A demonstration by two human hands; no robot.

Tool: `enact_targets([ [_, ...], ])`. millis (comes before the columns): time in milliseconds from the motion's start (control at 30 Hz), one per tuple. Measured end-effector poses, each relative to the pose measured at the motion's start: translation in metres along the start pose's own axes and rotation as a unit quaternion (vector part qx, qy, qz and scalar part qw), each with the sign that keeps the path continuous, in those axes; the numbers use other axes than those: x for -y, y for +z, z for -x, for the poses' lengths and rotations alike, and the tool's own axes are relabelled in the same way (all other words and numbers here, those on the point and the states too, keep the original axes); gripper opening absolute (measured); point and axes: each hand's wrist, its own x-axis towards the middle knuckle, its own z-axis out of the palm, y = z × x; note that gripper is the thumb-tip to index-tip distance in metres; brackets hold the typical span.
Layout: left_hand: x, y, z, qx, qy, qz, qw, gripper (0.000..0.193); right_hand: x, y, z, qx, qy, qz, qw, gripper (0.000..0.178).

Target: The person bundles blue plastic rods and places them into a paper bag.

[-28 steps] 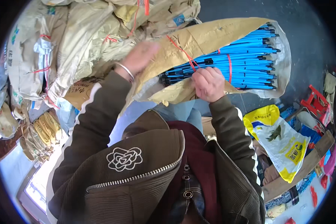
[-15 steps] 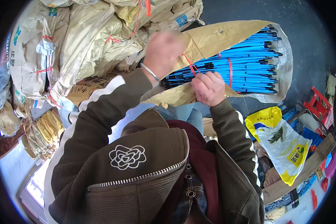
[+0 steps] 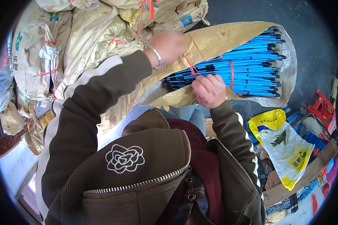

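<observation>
Bundle of blue rods at 2 o'clock from centre, black ends showing, lying in an open brown wrapper. A red band crosses its middle.

Your right hand, also 2 o'clock but closer in: fingers curled closed, apparently gripping the red cord, which runs up toward 11 o'clock over the wrapper's far edge. Your left hand, at 12 o'clock, is blurred over the wrapper; cannot tell whether its fingers are open or gripping.

Handling, my judgement: the step is managing cord against wrapper. Pinch the cord firmly and pull evenly, since a jerk could tear the wrapper. Press the far edge flat with your left palm, so the cord bears on folded layers, not a loose lip. Mind the near flap under your right wrist; bunching there would leave slack. Check no rod ends snag the cord.
</observation>
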Motion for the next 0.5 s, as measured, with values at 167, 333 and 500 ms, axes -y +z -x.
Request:
enact_targets([
  [167, -0.018, -0.003, 0.03, -0.063, 0.022, 0.26, 0.963, 0.028, -0.003, 0.0, 0.0, -0.002, 0.004, -0.017, 1.0, 0.02],
  [333, -0.017, 0.006, 0.029, 0.046, 0.104, 0.53, 0.84, 0.021, -0.005, 0.001, -0.001, 0.007, 0.012, -0.029, 0.999, 0.02],
  [500, -0.003, -0.004, 0.017, 0.034, 0.36, 0.232, 0.903, 0.01, -0.007, -0.002, 0.003, 0.024, 0.013, -0.052, 0.998, 0.02],
])
